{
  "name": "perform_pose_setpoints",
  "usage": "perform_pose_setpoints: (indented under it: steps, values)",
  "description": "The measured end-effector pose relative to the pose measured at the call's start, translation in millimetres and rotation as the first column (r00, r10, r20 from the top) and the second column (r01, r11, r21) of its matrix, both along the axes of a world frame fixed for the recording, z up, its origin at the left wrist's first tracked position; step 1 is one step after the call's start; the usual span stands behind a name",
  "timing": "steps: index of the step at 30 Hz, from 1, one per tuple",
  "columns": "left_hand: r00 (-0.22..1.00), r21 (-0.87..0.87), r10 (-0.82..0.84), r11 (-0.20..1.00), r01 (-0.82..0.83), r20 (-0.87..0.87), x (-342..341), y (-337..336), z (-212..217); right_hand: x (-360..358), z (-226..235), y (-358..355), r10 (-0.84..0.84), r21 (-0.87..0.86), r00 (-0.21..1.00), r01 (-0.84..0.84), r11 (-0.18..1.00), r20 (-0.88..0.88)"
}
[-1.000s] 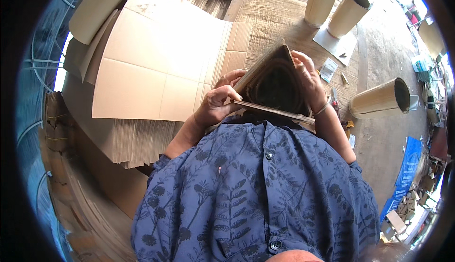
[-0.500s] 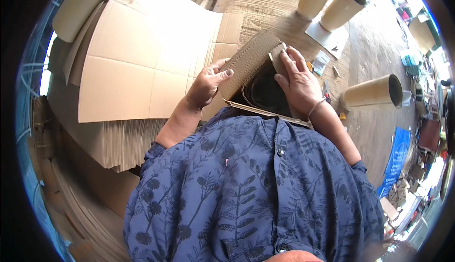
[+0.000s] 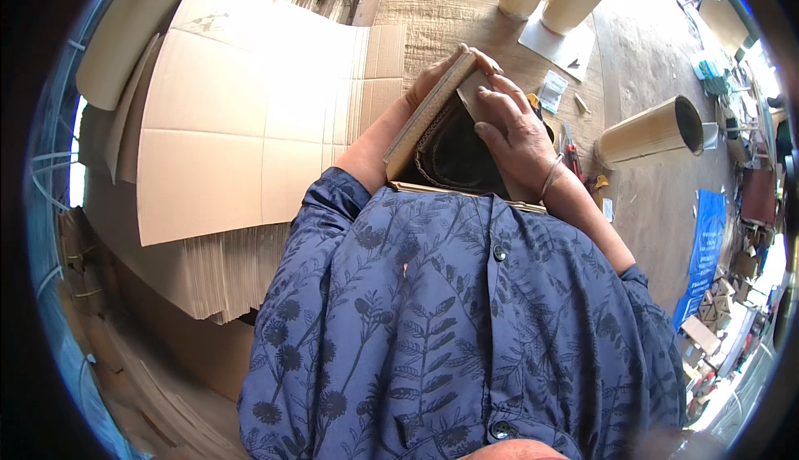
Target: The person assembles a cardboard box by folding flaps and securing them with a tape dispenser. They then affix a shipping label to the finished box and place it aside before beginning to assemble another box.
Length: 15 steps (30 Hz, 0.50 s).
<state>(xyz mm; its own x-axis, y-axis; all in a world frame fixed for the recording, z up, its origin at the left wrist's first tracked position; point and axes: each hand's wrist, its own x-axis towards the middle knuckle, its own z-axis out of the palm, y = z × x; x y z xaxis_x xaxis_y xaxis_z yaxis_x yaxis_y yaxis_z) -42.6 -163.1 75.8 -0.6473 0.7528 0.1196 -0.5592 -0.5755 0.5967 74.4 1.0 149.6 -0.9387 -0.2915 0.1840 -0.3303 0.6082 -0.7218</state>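
Close against my chest I hold a triangular cardboard form (image 3: 416,139), its three walls enclosing a black hollow with a curved, ragged inner edge. My left hand (image 3: 434,77) is closed round the outside of the left wall near the top corner; that wall hides most of its fingers. Opposite, my right hand (image 3: 518,131) grips the right wall, thumb on the inner side and fingers near the top corner. The two hands come close together at that corner. The near wall rests against my blue patterned shirt (image 3: 399,293).
A large creased cardboard sheet (image 3: 216,102) lies left, above a cardboard stack (image 3: 225,273). One cardboard tube (image 3: 641,137) lies on the right; two more stand farther back. A small plastic packet (image 3: 552,91) and a red-handled tool (image 3: 573,156) lie on the wooden table (image 3: 645,210).
My left hand has slid up and behind the left wall, toward the top corner. That wall has turned more edge-on. My right hand stays on the right wall.
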Motion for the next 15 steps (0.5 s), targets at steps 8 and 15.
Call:
perform_pose_setpoints:
  steps: [8,15]
  values:
    - [0.956,0.208,0.004,0.976,0.06,-0.295,-17.4,9.6,-9.0,1.1,-6.2,-0.3,0.049,-0.112,0.997,-0.042,0.993,0.061]
    - [0.942,-0.19,-0.013,0.98,-0.054,-0.336,-11.6,1.6,12.1,-0.2,6.7,-4.8,-0.03,-0.03,0.998,0.032,0.999,0.049]
